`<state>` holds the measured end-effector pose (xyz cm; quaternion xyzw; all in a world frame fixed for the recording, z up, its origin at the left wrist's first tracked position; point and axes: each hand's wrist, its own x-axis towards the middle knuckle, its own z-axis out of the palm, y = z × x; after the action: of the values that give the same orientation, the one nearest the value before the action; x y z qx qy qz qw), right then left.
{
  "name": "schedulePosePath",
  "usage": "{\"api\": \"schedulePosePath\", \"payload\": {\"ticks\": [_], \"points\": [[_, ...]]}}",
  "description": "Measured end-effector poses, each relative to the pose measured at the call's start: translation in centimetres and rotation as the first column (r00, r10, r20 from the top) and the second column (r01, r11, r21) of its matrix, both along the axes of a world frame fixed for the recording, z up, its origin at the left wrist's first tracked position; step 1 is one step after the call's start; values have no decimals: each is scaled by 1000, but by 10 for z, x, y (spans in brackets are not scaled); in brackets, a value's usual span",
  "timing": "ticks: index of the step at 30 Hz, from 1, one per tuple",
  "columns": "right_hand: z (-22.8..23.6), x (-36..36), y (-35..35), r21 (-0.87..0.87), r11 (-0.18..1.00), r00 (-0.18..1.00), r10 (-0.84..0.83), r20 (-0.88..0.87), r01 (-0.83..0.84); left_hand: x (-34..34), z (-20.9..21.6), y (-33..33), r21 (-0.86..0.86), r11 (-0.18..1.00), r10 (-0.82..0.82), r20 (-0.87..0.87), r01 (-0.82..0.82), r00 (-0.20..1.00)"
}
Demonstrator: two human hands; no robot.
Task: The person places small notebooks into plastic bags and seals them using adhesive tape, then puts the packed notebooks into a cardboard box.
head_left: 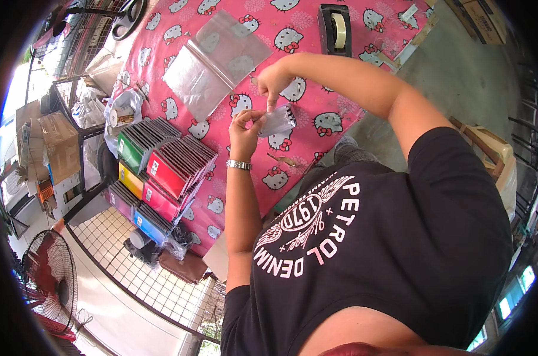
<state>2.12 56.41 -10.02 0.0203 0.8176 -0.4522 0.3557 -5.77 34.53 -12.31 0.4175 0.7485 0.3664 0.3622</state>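
Note:
Between my hands, over the pink table, is a small clear plastic packet [277, 121] with a row of small dark-tipped things along its right end; their kind is too small to tell. My left hand [245, 126], with a metal watch on its wrist, pinches the packet's left edge between thumb and fingers. From above, my right hand [274, 80] meets the same edge with one digit pointing down, its other fingers curled in. Just beyond lie large clear plastic sleeves [212, 68], flat and overlapping. Neither hand touches them.
Stacked notebooks [168, 166] with green, red, yellow, pink, blue and purple covers stand at the table's left edge. A black tape dispenser [335, 29] sits at the far side. The pink cat-patterned tablecloth [304, 59] ends at the right; a fan [51, 282] stands lower left.

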Motion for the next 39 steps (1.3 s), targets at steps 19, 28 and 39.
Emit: {"api": "schedulePosePath", "payload": {"ticks": [19, 28, 39], "points": [[-29, 114, -95, 81, 810, 598, -357, -718, 581, -13, -1, 7, -129, 981, -40, 596, 144, 802], [-4, 169, -100, 325, 711, 562, -120, -819, 624, 9, 12, 6, 86, 893, -320, -571, 442, 756], [24, 197, -72, -517, 536, 438, -844, -309, 668, 72, 109, 64, -2, 903, -427, -93, 429, 900]]}}
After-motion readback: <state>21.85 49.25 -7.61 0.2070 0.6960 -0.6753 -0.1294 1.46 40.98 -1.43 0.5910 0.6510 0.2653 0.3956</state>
